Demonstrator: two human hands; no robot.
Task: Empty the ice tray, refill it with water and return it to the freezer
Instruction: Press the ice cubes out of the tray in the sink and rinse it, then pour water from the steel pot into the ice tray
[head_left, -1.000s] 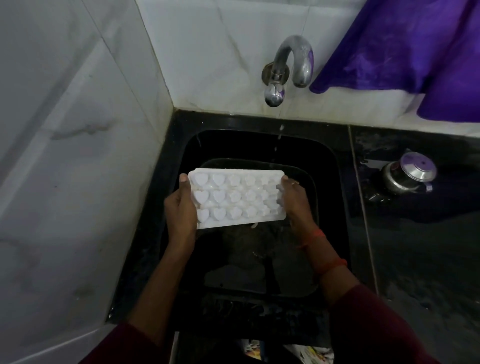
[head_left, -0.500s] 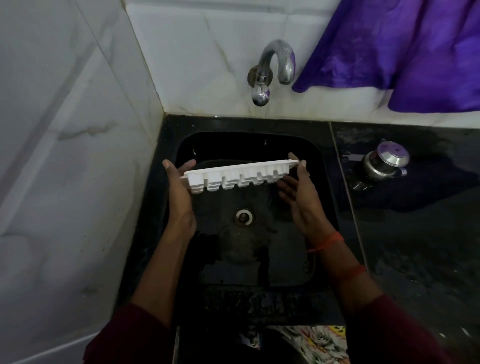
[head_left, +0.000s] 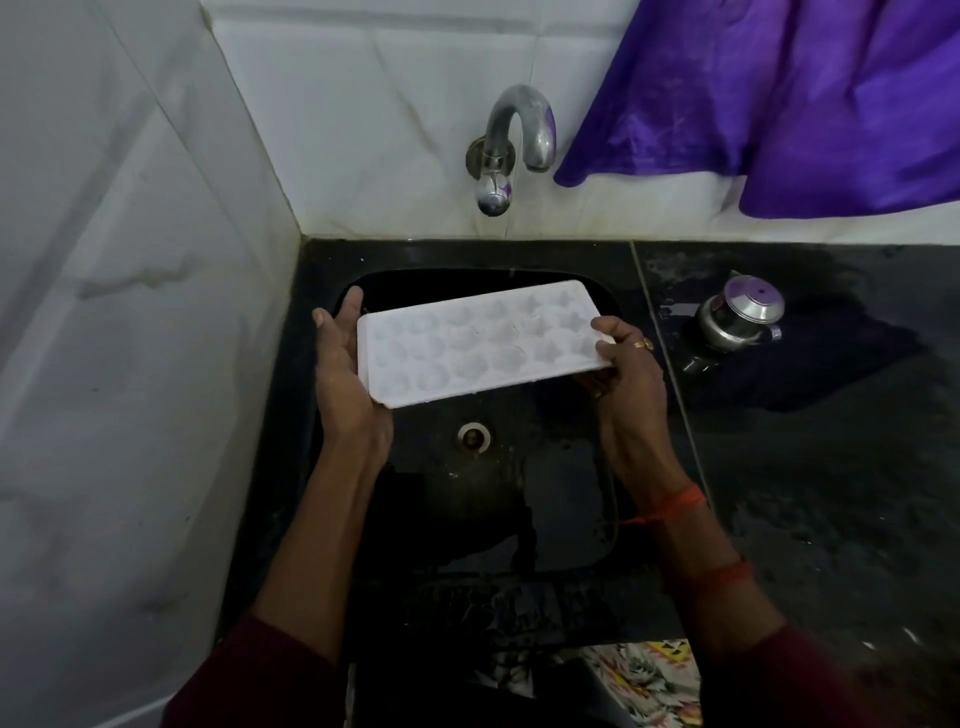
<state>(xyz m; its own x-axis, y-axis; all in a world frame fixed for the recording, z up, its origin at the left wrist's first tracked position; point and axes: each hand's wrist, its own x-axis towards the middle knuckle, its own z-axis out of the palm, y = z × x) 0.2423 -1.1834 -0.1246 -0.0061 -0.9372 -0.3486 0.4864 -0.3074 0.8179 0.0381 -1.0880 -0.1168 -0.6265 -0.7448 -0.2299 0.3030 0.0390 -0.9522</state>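
I hold a white plastic ice tray over the black sink, cavities facing up, tilted with its far right corner highest. My left hand supports the tray's left short end from below and the side. My right hand grips the right short end, thumb on top. The cavities look empty; I cannot tell whether any water is in them. A chrome tap sticks out of the white tiled wall above the sink, and no stream shows under it.
The sink drain is bare below the tray. A small steel lidded pot stands on the wet black counter at right. A purple cloth hangs at top right. White marble walls close in the left and back.
The tray was underside-up a second ago, stood on edge half a second ago, and now faces cavities-up. Both hands turned it over above the sink.
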